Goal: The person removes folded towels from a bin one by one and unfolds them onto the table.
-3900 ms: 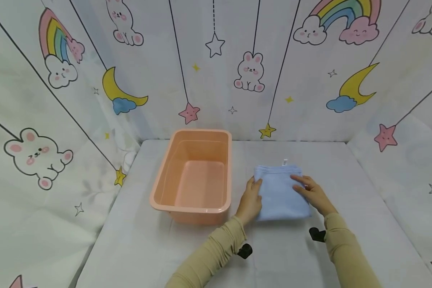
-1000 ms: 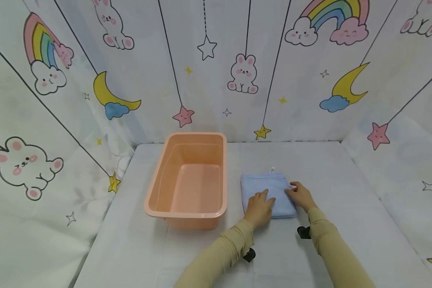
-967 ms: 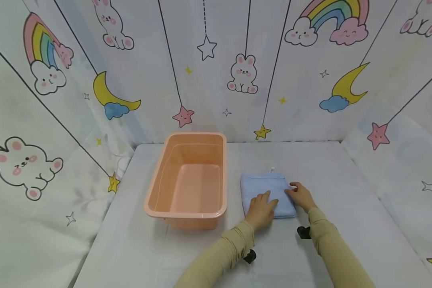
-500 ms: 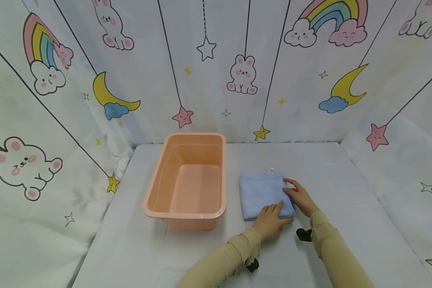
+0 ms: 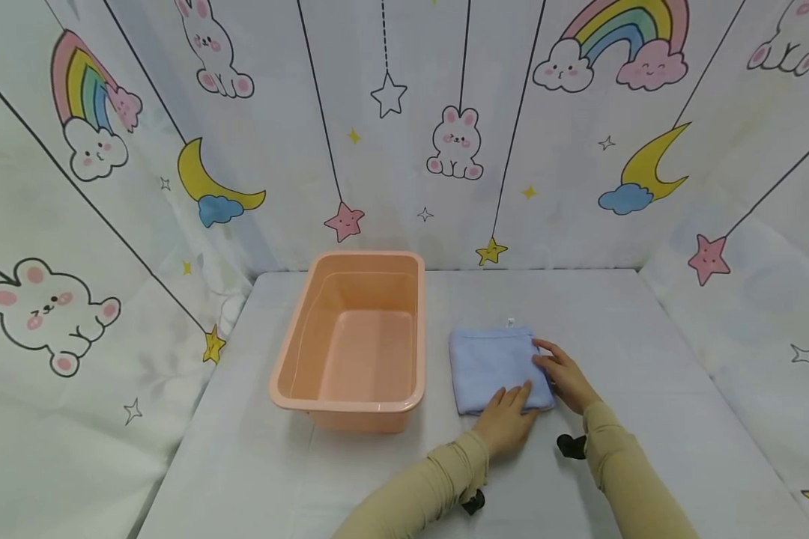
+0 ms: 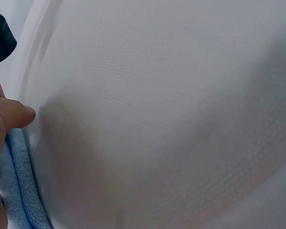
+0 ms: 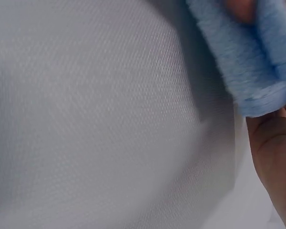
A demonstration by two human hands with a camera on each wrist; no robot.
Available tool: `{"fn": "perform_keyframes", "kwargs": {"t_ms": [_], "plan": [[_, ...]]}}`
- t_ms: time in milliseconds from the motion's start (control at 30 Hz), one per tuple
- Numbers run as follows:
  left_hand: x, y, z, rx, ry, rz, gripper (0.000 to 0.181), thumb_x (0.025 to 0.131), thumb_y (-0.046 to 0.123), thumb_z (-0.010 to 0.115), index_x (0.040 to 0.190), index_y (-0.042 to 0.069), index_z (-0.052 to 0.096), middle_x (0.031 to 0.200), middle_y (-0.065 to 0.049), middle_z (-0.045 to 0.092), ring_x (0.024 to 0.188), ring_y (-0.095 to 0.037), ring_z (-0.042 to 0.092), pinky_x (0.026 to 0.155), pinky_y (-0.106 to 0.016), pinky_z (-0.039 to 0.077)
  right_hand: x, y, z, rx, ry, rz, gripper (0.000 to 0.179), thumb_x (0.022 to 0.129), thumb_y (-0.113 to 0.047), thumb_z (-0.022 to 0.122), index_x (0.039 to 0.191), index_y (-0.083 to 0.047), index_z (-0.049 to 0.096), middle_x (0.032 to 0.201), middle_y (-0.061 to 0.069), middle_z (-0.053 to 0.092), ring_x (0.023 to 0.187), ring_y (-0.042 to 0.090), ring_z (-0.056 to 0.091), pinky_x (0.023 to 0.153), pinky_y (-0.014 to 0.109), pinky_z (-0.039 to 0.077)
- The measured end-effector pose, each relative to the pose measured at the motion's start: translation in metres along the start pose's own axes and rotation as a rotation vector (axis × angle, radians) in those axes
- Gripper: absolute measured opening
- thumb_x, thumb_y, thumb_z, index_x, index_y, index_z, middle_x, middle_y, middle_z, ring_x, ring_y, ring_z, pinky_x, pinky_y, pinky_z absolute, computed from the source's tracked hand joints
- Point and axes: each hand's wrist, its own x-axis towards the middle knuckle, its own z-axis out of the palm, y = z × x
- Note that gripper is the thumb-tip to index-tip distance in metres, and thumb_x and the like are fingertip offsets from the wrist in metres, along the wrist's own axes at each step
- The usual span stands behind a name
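Note:
A light blue folded towel [image 5: 482, 367] lies on the table to the right of the basin, with a small white tag [image 5: 510, 323] at its far edge. My left hand [image 5: 507, 423] rests on its near right corner, fingers stretched over the cloth. My right hand [image 5: 566, 374] touches the right edge, its fingers slightly bent. In the left wrist view, a thumb [image 6: 16, 114] lies above the thick layered edge of the towel [image 6: 21, 181]. From the right wrist, a blurred fingertip [image 7: 241, 8] shows against the towel's layers [image 7: 248, 62]; the other fingers are mostly hidden.
A peach plastic basin [image 5: 414, 352] with nothing in it stands left of the towel. The white-covered table [image 5: 600, 314] meets patterned fabric walls [image 5: 404, 172] at the back and sides. Black wrist cameras [image 5: 571, 447] sit under both sleeves.
My left hand has slid from the middle of the towel to its near right corner, its fingers straightening. The right hand stays at the right edge with its fingers shifted slightly. The basin is unmoved.

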Motion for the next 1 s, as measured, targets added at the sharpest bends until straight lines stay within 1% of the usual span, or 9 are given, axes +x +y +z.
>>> {"fn": "perform_keyframes", "kwargs": {"t_ms": [133,233,400,500,600,667,767,867,1000], "plan": [[0.000,-0.001,0.001,-0.022,0.008,-0.022,0.047,0.092,0.043,0.050,0.137,0.027,0.045,0.153,-0.008,0.027,0.137,-0.017,0.035,0.111,-0.032,0.032,0.002,0.003,-0.001,0.056,0.016,-0.006,0.055,0.096,-0.046,0.040,0.141,-0.017,0.029,0.146,0.019,0.027,0.097,0.005,0.050,0.078,0.024,0.047],[0.000,-0.003,0.001,-0.074,0.056,-0.046,0.050,0.091,0.042,0.052,0.136,0.021,0.046,0.150,-0.011,0.032,0.133,-0.019,0.040,0.108,-0.030,0.036,0.003,0.006,-0.001,0.111,0.034,-0.011,0.045,0.097,-0.049,0.031,0.130,-0.019,0.034,0.144,0.018,0.028,0.091,0.000,0.053,0.078,0.023,0.048],[0.002,-0.012,-0.003,-0.336,0.179,-0.133,0.048,0.093,0.029,0.054,0.136,0.009,0.045,0.142,-0.016,0.042,0.122,-0.023,0.051,0.100,-0.028,0.044,0.002,0.009,-0.001,0.170,0.068,-0.004,0.018,0.100,-0.039,0.032,0.107,-0.025,0.039,0.117,0.001,0.046,0.085,0.001,0.056,0.075,0.024,0.048],[0.004,-0.019,-0.005,-0.489,0.273,-0.201,0.048,0.091,0.016,0.056,0.136,0.006,0.045,0.136,-0.016,0.049,0.118,-0.024,0.055,0.097,-0.028,0.047,0.000,0.010,0.001,0.118,0.068,-0.005,0.008,0.098,-0.029,0.041,0.103,-0.024,0.044,0.102,-0.010,0.048,0.084,0.001,0.053,0.072,0.024,0.047],[0.007,-0.026,-0.008,-0.568,0.319,-0.259,0.054,0.084,0.003,0.058,0.136,0.010,0.046,0.132,-0.014,0.052,0.116,-0.023,0.058,0.094,-0.026,0.049,0.000,0.013,0.002,0.010,0.060,-0.029,0.013,0.093,-0.023,0.053,0.104,-0.017,0.052,0.097,-0.012,0.051,0.087,0.001,0.049,0.076,0.021,0.043],[0.007,-0.030,-0.011,-0.594,0.321,-0.274,0.060,0.080,-0.003,0.058,0.136,0.014,0.048,0.132,-0.013,0.052,0.116,-0.023,0.058,0.093,-0.026,0.049,0.001,0.014,0.002,-0.063,0.055,-0.048,0.022,0.091,-0.022,0.056,0.108,-0.008,0.055,0.100,-0.009,0.055,0.092,0.001,0.049,0.082,0.020,0.040],[0.009,-0.035,-0.014,-0.606,0.316,-0.259,0.062,0.075,-0.008,0.058,0.131,0.016,0.054,0.134,-0.014,0.052,0.115,-0.026,0.058,0.094,-0.028,0.049,0.003,0.015,0.003,-0.133,0.047,-0.063,0.035,0.091,-0.020,0.055,0.118,0.004,0.053,0.115,0.007,0.057,0.107,0.008,0.048,0.094,0.026,0.037],[0.010,-0.038,-0.017,-0.611,0.316,-0.250,0.059,0.072,-0.009,0.057,0.125,0.017,0.060,0.133,-0.013,0.053,0.113,-0.028,0.059,0.094,-0.030,0.048,0.003,0.015,0.004,-0.161,0.047,-0.069,0.043,0.092,-0.015,0.053,0.127,0.009,0.048,0.133,0.024,0.048,0.124,0.027,0.043,0.105,0.041,0.033],[0.012,-0.042,-0.020,-0.682,0.339,-0.313,0.055,0.072,-0.010,0.054,0.121,0.012,0.063,0.129,-0.014,0.056,0.108,-0.030,0.060,0.093,-0.031,0.048,0.002,0.014,0.003,-0.210,0.024,-0.087,0.044,0.093,-0.013,0.050,0.131,0.008,0.046,0.142,0.027,0.038,0.136,0.040,0.028,0.112,0.052,0.022]]}}
